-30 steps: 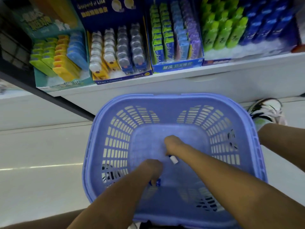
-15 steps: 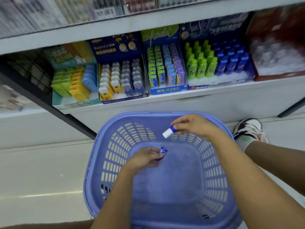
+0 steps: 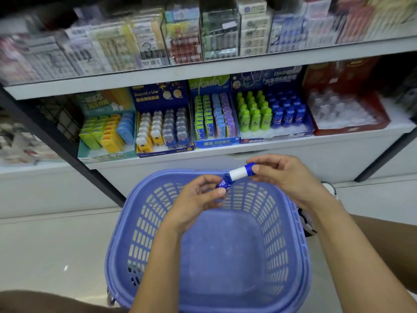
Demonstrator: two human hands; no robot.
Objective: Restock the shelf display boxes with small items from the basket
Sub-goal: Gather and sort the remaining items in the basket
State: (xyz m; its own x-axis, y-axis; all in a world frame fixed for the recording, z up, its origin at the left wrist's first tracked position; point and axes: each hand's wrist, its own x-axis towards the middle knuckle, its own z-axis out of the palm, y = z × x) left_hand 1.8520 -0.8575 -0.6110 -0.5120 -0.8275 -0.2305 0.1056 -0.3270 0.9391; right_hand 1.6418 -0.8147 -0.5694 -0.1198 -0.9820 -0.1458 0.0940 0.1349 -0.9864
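Observation:
A blue plastic basket (image 3: 126, 224) stands on the floor in front of me, its bottom bare. Above its far rim my left hand (image 3: 196, 199) pinches a small blue item (image 3: 223, 182). My right hand (image 3: 284, 175) holds a white-and-blue stick (image 3: 240, 172) by its blue end. The two pieces touch tip to tip between my hands. On the lower shelf stands a blue display box (image 3: 276, 137) with green and blue bottle-shaped items.
Left of that box are display boxes of purple-green packs (image 3: 214, 123), bear-shaped items (image 3: 162, 129) and yellow-blue items (image 3: 106, 134). A red box (image 3: 347, 111) sits at the right. An upper shelf (image 3: 203, 73) carries packaged goods. A shoe (image 3: 329, 188) is beside the basket.
Both hands rose out of the basket, each with a small piece, and came together above the far rim. The view tilted up, showing the upper shelf.

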